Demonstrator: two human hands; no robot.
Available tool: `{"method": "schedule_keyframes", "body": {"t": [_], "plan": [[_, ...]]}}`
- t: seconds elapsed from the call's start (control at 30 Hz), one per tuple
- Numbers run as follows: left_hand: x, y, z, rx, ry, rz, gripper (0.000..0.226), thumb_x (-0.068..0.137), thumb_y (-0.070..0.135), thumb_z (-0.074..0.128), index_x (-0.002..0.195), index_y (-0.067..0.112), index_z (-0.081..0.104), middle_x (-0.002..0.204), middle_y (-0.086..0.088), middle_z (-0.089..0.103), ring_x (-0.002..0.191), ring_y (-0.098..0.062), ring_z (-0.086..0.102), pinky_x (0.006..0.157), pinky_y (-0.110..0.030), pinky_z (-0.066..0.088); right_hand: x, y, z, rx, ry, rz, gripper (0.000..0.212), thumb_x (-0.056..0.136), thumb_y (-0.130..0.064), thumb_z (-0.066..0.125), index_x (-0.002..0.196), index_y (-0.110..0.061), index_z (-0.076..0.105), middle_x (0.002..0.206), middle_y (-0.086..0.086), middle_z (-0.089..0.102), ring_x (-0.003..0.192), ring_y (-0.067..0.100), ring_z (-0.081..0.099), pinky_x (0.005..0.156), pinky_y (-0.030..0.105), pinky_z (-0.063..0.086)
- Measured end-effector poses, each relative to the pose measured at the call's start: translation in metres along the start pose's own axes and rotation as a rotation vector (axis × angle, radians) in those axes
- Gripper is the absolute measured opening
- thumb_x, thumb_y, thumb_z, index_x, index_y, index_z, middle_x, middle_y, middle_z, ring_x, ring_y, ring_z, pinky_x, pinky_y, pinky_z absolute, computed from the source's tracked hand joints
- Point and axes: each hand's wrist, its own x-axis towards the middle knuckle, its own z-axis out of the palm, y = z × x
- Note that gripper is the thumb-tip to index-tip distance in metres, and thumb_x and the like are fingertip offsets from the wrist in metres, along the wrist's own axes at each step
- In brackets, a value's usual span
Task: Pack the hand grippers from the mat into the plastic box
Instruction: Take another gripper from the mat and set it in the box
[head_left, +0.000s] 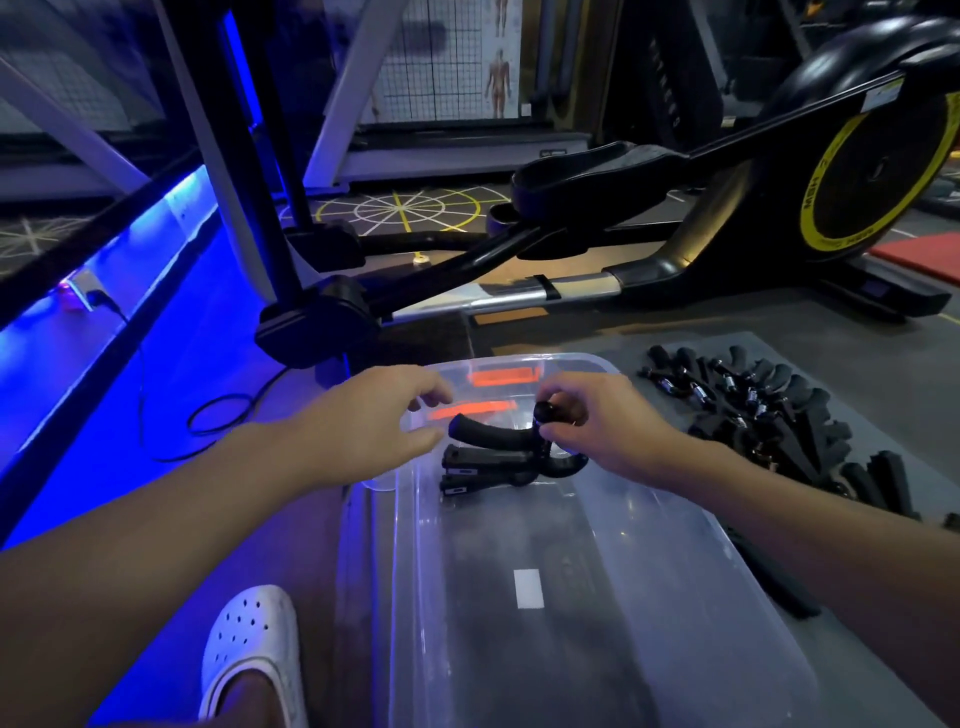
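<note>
A clear plastic box (644, 525) stands on the floor in front of me. My right hand (602, 426) pinches a black hand gripper (498, 434) by its top knob, holding it above the box's far end. My left hand (379, 421) hovers beside the gripper's left handle with fingers relaxed, holding nothing. Under the held gripper, a few black grippers (483, 470) lie stacked inside the box. A pile of several black hand grippers (769, 410) lies on the grey mat (878, 395) to the right of the box.
A black and yellow elliptical trainer (727, 208) stands behind the box. A black cable (208, 415) loops on the blue-lit floor at left. My foot in a white clog (254, 649) sits left of the box. One black gripper (774, 577) lies by the box's right wall.
</note>
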Motion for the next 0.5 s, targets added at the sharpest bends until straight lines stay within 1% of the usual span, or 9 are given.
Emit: {"method": "schedule_keyframes", "body": {"t": [0.03, 0.1, 0.17, 0.23, 0.27, 0.33, 0.37, 0.43, 0.5], "plan": [[-0.002, -0.005, 0.001, 0.026, -0.032, -0.004, 0.036, 0.087, 0.029, 0.066, 0.122, 0.028, 0.058, 0.11, 0.018, 0.054, 0.102, -0.002, 0.052, 0.077, -0.004, 0.033, 0.003, 0.004, 0.006, -0.007, 0.003, 0.025, 0.015, 0.08, -0.015, 0.071, 0.085, -0.027, 0.064, 0.071, -0.006, 0.067, 0.063, 0.011, 0.059, 0.063, 0.033, 0.053], [-0.005, -0.013, 0.001, 0.07, -0.098, -0.011, 0.044, 0.088, 0.035, 0.065, 0.129, 0.029, 0.052, 0.118, 0.019, 0.048, 0.106, 0.002, 0.043, 0.082, -0.001, 0.029, 0.008, 0.013, 0.019, -0.005, 0.003, 0.068, 0.015, 0.08, -0.013, 0.069, 0.084, -0.025, 0.062, 0.069, -0.006, 0.067, 0.058, 0.01, 0.057, 0.06, 0.032, 0.051], [-0.006, -0.019, 0.002, 0.103, -0.158, -0.029, 0.052, 0.087, 0.043, 0.064, 0.134, 0.03, 0.047, 0.131, 0.018, 0.045, 0.115, 0.001, 0.042, 0.09, -0.009, 0.03, 0.012, 0.021, 0.031, 0.0, -0.001, 0.097, 0.018, 0.079, -0.009, 0.068, 0.082, -0.025, 0.061, 0.069, -0.005, 0.068, 0.055, 0.006, 0.055, 0.058, 0.031, 0.051], [-0.007, -0.024, 0.004, 0.118, -0.206, -0.052, 0.059, 0.085, 0.049, 0.064, 0.138, 0.031, 0.043, 0.139, 0.018, 0.04, 0.123, 0.0, 0.04, 0.096, -0.015, 0.031, 0.017, 0.03, 0.043, -0.018, -0.002, 0.118, 0.019, 0.079, -0.009, 0.068, 0.082, -0.026, 0.06, 0.07, -0.004, 0.068, 0.059, 0.009, 0.059, 0.057, 0.029, 0.052], [-0.007, -0.026, 0.005, 0.121, -0.235, -0.059, 0.062, 0.085, 0.051, 0.064, 0.139, 0.031, 0.042, 0.141, 0.018, 0.039, 0.125, 0.0, 0.039, 0.099, -0.016, 0.032, 0.019, 0.034, 0.048, -0.02, -0.008, 0.136, 0.018, 0.079, -0.009, 0.068, 0.082, -0.025, 0.061, 0.071, -0.004, 0.067, 0.059, 0.01, 0.059, 0.055, 0.025, 0.051], [-0.008, -0.029, 0.009, 0.151, -0.308, -0.073, 0.07, 0.083, 0.056, 0.064, 0.143, 0.03, 0.037, 0.145, 0.017, 0.034, 0.129, -0.003, 0.037, 0.104, -0.021, 0.033, 0.024, 0.043, 0.056, -0.028, -0.029, 0.176, 0.016, 0.08, -0.007, 0.068, 0.086, -0.021, 0.062, 0.07, -0.003, 0.067, 0.056, 0.008, 0.057, 0.048, 0.015, 0.043], [-0.008, -0.03, 0.01, 0.179, -0.346, -0.081, 0.076, 0.082, 0.058, 0.063, 0.145, 0.029, 0.033, 0.147, 0.016, 0.03, 0.131, -0.005, 0.037, 0.106, -0.025, 0.035, 0.027, 0.048, 0.06, -0.035, -0.039, 0.19, 0.016, 0.08, -0.007, 0.068, 0.088, -0.02, 0.062, 0.07, -0.003, 0.067, 0.055, 0.006, 0.056, 0.048, 0.014, 0.041], [-0.005, -0.029, 0.012, 0.225, -0.399, -0.091, 0.085, 0.081, 0.062, 0.062, 0.149, 0.025, 0.027, 0.151, 0.014, 0.023, 0.133, -0.009, 0.036, 0.107, -0.031, 0.037, 0.033, 0.057, 0.064, -0.055, -0.055, 0.205, 0.017, 0.08, -0.008, 0.069, 0.089, -0.021, 0.062, 0.072, -0.002, 0.066, 0.057, 0.007, 0.057, 0.053, 0.019, 0.042], [-0.003, -0.029, 0.013, 0.25, -0.409, -0.092, 0.09, 0.081, 0.062, 0.061, 0.151, 0.021, 0.023, 0.153, 0.012, 0.019, 0.134, -0.011, 0.036, 0.107, -0.032, 0.037, 0.038, 0.067, 0.067, -0.072, -0.057, 0.224, 0.018, 0.08, -0.008, 0.07, 0.09, -0.021, 0.063, 0.076, 0.0, 0.067, 0.063, 0.013, 0.059, 0.055, 0.023, 0.045]]}}
